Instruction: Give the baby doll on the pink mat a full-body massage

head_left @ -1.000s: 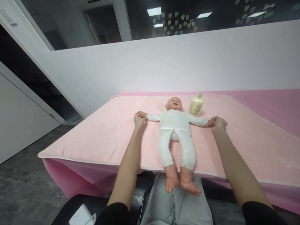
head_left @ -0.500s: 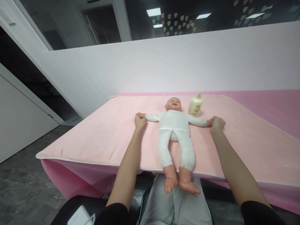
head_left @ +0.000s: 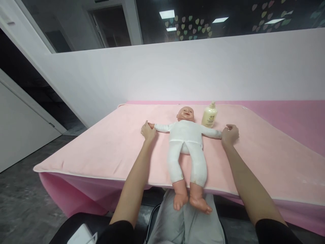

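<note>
A baby doll (head_left: 186, 132) with a white cloth body lies face up on a pink towel (head_left: 109, 145), its arms spread sideways. Its bare feet hang past the table's front edge, over my lap. My left hand (head_left: 148, 131) is closed on the doll's hand at the left, with one finger raised and part of that hand showing. On the other side, the curled fingers of my right hand (head_left: 230, 134) close round the doll's other hand, which they hide from sight. A pale yellow pump bottle (head_left: 209, 116) stands upright beside the doll's head, between it and my right hand.
Behind the table rises a white wall (head_left: 162, 74) with dark glass above. A pink cover (head_left: 291, 118) shows beyond the towel at right. A white device with a cable (head_left: 80, 234) rests on a black seat at lower left.
My right hand has shifted inward over the doll's hand, covering it. A finger of my left hand has lifted. The view has shifted slightly; doll and bottle keep their places on the towel.
</note>
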Demonstrator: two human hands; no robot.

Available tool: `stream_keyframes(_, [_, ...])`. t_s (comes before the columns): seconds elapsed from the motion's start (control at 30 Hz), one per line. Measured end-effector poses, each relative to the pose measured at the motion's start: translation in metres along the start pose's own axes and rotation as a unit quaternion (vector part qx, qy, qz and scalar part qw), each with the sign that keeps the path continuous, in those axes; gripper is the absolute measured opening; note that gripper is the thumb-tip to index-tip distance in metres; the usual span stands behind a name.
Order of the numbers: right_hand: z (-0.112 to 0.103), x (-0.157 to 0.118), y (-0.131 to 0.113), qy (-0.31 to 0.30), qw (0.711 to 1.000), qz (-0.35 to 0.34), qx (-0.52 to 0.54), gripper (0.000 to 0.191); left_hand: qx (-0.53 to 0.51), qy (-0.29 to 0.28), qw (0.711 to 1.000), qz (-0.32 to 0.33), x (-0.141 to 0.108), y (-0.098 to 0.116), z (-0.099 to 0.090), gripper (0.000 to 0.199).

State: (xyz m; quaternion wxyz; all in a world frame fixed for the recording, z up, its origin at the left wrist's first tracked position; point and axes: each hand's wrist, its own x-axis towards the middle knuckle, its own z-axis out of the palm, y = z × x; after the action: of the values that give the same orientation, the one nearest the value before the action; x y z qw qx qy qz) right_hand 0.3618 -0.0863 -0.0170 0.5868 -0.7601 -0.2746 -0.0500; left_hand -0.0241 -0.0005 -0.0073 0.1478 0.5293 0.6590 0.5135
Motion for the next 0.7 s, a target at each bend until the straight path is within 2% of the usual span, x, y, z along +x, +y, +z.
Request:
stream_keyframes(0.17, [0.001, -0.007, -0.010, -0.015, 0.997, -0.071, 0.035, 0.023, 0.050, -0.019, 0.998, 0.036, -0.008, 0.011, 0.002, 0.061])
stream_keyframes(0.4, [0.004, -0.012, -0.014, -0.027, 0.995, -0.081, 0.045, 0.023, 0.032, -0.008, 0.998, -0.045, 0.002, 0.002, 0.007, 0.052])
stream_keyframes(0.47, [0.004, -0.012, -0.015, -0.031, 0.995, -0.089, 0.040, 0.024, 0.016, 0.003, 0.999, -0.051, 0.004, 0.004, 0.007, 0.048])
stream_keyframes(0.57, [0.004, -0.015, -0.019, -0.046, 0.992, -0.108, 0.038, 0.024, -0.014, 0.022, 1.000, -0.015, 0.000, 0.014, 0.005, 0.046])
stream_keyframes(0.7, [0.004, -0.021, -0.028, -0.065, 0.987, -0.136, 0.046, 0.020, -0.081, 0.002, 0.991, 0.104, -0.018, 0.034, 0.007, 0.041])
